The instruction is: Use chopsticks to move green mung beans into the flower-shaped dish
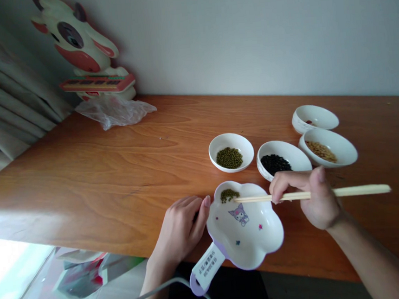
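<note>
My right hand grips a pair of chopsticks, held nearly level, with their tips just beside a small heap of green beans in the flower-shaped dish. The dish is white with a purple rim and a labelled handle pointing toward me. Resting on the table at the dish's left edge, my left hand has its fingers curled together; what they hold, if anything, is hidden. Behind the dish stand a white bowl of green beans and a bowl of black beans.
To the right are a bowl with pale yellow pieces and a bowl with a few reddish pieces. A cow-shaped toy keyboard and a plastic bag sit at the back left. A grey cable crosses my left forearm.
</note>
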Demonstrator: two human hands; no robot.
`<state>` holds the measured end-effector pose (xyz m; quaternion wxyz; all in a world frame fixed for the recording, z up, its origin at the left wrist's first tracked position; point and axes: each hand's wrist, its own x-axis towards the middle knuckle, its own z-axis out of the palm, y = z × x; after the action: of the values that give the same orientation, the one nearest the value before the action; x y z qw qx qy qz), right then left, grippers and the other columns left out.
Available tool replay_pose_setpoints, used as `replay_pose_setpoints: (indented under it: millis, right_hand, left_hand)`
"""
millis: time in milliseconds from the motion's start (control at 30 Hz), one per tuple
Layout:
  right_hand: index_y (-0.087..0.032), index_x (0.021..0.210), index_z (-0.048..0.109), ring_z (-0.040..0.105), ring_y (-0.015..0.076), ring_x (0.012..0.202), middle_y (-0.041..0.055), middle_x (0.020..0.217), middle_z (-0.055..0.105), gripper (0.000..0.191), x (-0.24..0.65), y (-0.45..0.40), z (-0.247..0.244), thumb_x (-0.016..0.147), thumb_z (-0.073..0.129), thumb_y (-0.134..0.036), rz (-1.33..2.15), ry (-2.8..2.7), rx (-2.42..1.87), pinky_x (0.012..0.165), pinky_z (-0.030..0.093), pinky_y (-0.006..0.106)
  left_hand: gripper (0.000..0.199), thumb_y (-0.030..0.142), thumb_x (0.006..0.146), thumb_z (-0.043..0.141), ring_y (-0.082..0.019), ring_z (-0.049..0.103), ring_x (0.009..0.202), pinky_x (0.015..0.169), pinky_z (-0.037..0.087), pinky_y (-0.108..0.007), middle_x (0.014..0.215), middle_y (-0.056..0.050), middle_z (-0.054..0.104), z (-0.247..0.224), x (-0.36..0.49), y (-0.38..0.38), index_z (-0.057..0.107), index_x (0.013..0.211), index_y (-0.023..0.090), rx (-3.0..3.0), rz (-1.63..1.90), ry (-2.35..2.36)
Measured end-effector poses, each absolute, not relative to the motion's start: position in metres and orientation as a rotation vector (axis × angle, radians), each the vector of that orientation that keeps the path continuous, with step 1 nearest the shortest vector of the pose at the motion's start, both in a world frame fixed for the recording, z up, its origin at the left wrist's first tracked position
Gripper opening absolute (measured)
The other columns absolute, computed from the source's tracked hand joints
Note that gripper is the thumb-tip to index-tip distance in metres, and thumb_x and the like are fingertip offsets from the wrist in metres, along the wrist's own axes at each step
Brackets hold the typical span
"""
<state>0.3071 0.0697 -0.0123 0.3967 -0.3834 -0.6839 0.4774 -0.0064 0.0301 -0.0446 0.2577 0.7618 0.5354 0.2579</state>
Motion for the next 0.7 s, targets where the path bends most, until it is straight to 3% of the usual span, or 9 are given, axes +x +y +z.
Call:
replay_pose_setpoints:
  millis: [700]
  right_hand:
    - [-0.026, 0.084, 0.075, 0.064, 0.0257, 0.073, 0.0071, 0.078, 0.070, 0.089, 0.301, 0.070, -0.022, 0.101, 0.006, -0.080, 1.192, -1.890, -0.963, 0.070, 0.046, 0.043]
  left_hand:
    - [0.046, 0.040, 0.116, 0.039, -0.014, 0.051, 0.067, 0.070, 0.036, -0.030, 0.073, 0.000, 0.058, -0.048, -0.008, 0.029, 0.044, 0.075, 0.020, 2.032, 0.682, 1.439]
